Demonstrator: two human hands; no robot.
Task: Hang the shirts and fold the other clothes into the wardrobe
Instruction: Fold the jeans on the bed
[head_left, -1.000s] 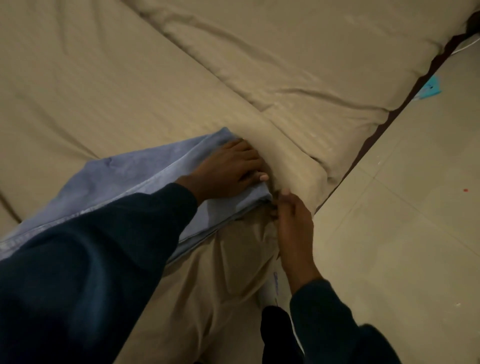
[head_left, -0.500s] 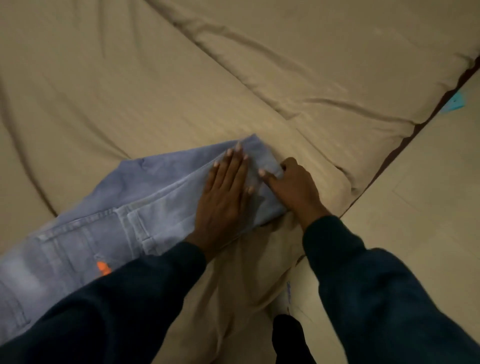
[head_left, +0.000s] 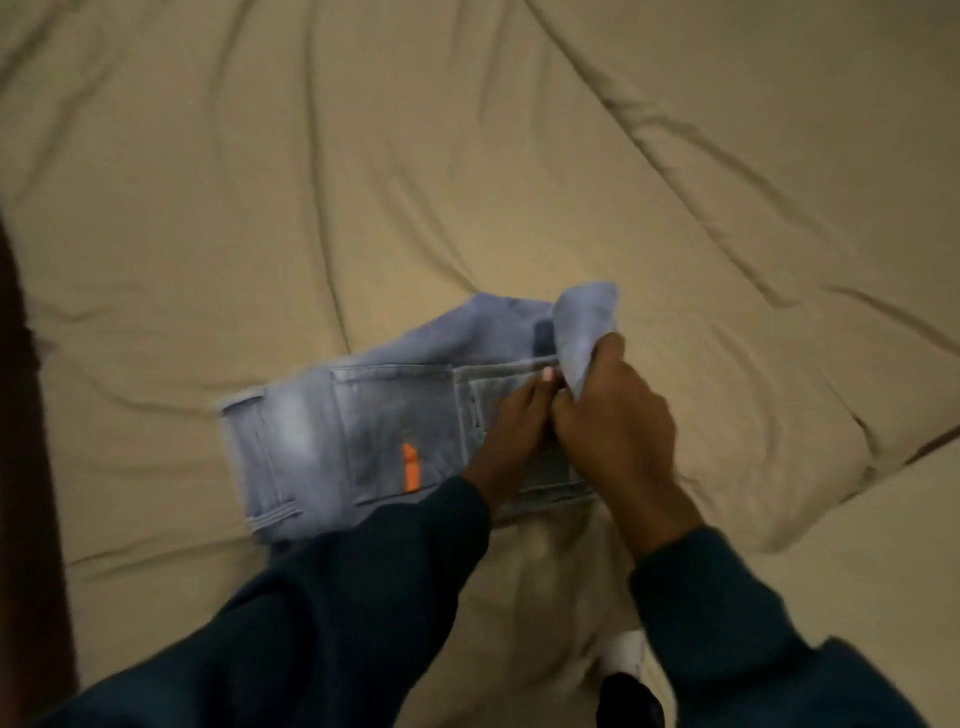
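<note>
On the bed (head_left: 519, 182), jeans (head_left: 363, 426) are being folded: held flat by the left hand (head_left: 511, 431), end grasped by the right hand (head_left: 613, 415). Next, that end should be laid leftward.

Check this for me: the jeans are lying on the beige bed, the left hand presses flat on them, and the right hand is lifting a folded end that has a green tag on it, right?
Not quite. The tag is orange, not green, and it sits on the flat part of the jeans, not the lifted end. The head view shows the rest as you said: jeans on the beige bed, left hand flat on them, right hand lifting the folded end.
</note>
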